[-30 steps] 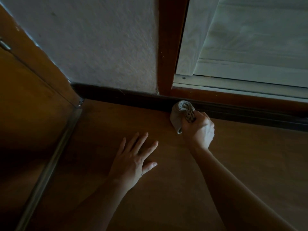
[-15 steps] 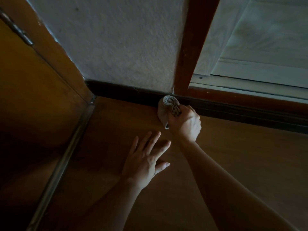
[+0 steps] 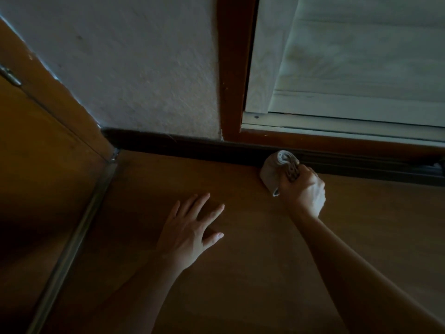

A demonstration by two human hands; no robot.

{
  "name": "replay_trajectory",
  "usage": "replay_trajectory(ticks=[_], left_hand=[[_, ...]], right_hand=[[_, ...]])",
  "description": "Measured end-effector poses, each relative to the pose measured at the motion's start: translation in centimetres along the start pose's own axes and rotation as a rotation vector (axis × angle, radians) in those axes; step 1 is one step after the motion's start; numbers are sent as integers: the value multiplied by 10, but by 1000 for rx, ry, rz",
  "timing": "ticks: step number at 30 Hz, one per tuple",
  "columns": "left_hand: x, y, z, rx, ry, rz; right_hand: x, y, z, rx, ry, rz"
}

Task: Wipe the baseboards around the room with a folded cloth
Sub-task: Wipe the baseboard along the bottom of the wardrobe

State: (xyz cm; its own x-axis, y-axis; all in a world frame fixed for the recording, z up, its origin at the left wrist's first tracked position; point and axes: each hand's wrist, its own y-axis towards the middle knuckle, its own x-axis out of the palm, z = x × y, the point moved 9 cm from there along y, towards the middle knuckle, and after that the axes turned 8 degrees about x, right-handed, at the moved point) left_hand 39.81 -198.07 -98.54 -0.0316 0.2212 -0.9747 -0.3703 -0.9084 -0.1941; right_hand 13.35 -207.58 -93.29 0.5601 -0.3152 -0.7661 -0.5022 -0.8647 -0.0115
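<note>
down at the foot of the wooden post (image 3: 232,68), the right hand (image 3: 304,192) holds the folded cloth (image 3: 277,169). its fingers are curled tight round the cloth. the round end of the cloth pokes out on top and touches the dark baseboard (image 3: 168,147), just to the right of the post. the left hand (image 3: 190,235) lies flat on the brown floor (image 3: 240,273), to the left of the post and a bit away from the baseboard. its fingers are spread wide and hold nothing. it looks like it props the person up.

i think the job is in the middle of a wipe along this wall. the light is dim, so i cannot tell which bits of the baseboard are clean. the bit from the post to the corner on the left may need wiping, and so may the long dark bit running off to the right of the post. the other walls of the room are not in view, so most of the job seems left to do.
</note>
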Motion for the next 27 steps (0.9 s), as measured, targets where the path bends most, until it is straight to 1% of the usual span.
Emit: replay_trajectory(ticks=[2,4,7,9,13,17,21,25,27], left_hand=[[-7,3,7,1,-7,17],[-12,8,17,6,-62,19],[-5,13,38,21,-111,-28],[2,15,48,21,-115,-51],[7,15,51,-14,-98,-72],[6,16,51,-30,-110,-94],[5,17,52,-31,-97,-116],[4,17,53,-26,-108,-133],[4,17,53,-27,-107,-140]], right_hand=[[-11,8,14,22,-5,-3],[-21,14,25,46,2,2],[-33,19,40,82,34,39],[-31,18,37,59,39,21],[-20,20,26,-11,22,-48],[-28,24,40,38,44,8],[-18,20,28,12,44,-45],[-29,23,43,72,53,18],[-26,20,38,62,46,12]])
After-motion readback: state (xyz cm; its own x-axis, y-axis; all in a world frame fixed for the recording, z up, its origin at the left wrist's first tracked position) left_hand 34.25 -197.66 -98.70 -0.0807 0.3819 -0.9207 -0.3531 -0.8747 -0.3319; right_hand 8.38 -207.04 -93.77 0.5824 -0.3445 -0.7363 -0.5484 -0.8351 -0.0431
